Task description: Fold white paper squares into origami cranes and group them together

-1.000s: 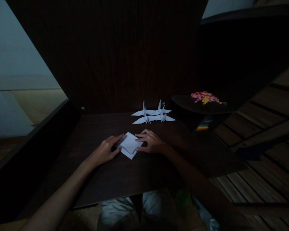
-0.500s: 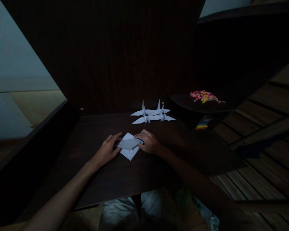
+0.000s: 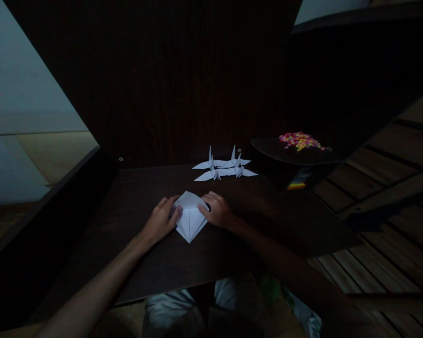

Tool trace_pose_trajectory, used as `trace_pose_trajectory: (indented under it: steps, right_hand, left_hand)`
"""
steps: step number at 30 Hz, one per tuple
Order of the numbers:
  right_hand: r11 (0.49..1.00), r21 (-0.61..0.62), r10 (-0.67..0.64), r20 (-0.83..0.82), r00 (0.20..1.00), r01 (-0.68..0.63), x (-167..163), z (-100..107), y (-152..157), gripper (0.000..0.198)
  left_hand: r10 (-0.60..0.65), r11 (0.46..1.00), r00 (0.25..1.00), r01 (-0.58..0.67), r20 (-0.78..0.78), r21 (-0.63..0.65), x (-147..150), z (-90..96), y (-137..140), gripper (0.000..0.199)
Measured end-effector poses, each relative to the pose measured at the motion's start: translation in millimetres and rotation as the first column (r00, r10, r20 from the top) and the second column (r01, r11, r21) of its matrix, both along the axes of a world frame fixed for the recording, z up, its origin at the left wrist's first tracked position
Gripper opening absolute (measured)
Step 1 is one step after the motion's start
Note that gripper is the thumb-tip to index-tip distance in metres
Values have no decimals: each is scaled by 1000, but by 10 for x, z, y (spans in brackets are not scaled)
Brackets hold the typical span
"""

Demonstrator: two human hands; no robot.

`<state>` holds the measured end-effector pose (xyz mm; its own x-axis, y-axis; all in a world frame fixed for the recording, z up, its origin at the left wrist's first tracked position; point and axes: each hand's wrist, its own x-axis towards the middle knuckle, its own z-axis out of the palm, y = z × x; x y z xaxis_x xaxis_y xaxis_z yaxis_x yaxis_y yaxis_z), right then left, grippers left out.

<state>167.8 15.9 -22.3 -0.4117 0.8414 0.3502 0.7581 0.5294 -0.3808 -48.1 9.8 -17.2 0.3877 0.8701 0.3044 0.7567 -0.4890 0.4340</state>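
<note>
A white folded sheet of paper (image 3: 189,220), diamond-shaped with a crease running down its lower half, is between my hands just above the dark tabletop. My left hand (image 3: 163,217) grips its left corner, thumb on top and fingers behind. On the opposite corner, my right hand (image 3: 216,209) pinches the paper the same way, its thumb lying on the face. The fingertips behind the sheet are hidden. Beyond the paper stand several white origami cranes (image 3: 216,174), grouped close together with their wings spread.
A small dark shelf (image 3: 268,150) at the right bears a pile of colourful little pieces (image 3: 299,140), too small to name. Below it sits a yellow-edged item (image 3: 296,185). A dark side panel (image 3: 49,211) borders the table on the left. Slatted wood (image 3: 391,244) lies to the right.
The paper's top flap, folded across the middle before, now stands lifted and opened upward, showing a wider diamond. Both thumbs have moved onto the paper's face.
</note>
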Motion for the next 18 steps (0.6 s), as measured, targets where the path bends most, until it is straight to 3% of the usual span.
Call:
trace_pose_trajectory:
  steps: [5,13,18]
  right_hand:
    - [999,-51,-16,-61,998,13,-20,19,-13,23]
    - [984,-107,-154,-115,981,141,-42,34,-24,25]
    - [989,-114,-113,-164,980,95,-33,7,-13,31]
  left_hand:
    - [3,1000,1000,-3,9,1,26,18,-6,38]
    - [-21,1000,997,20,73,9,53,-17,-25,44]
    - [19,996,988,-5,156,-89,85,44,-37,45]
